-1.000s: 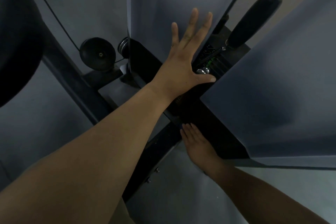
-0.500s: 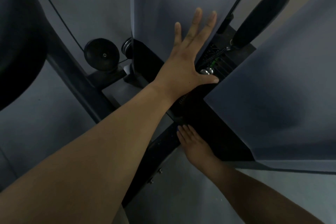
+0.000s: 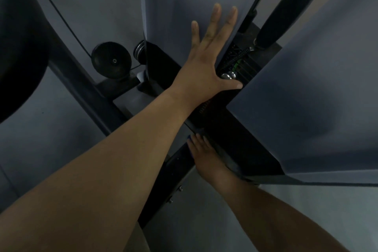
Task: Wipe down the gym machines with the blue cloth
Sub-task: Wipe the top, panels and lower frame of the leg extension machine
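Leaning on the gym machine (image 3: 241,133) with the left hand (image 3: 202,67): palm flat on its grey panel (image 3: 173,6), fingers splayed, thumb stretched beside two chrome knobs (image 3: 228,75). Below, pressing the right hand (image 3: 204,155), fingers straight and together, onto the black frame bar (image 3: 178,161), over the blue cloth (image 3: 189,138), seen only as a sliver at the hand's left edge.

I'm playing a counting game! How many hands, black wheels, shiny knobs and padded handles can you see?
Hands: 2 (left hand, right hand)
Black wheel: 1
Shiny knobs: 2
Black padded handle: 1
Total: 6
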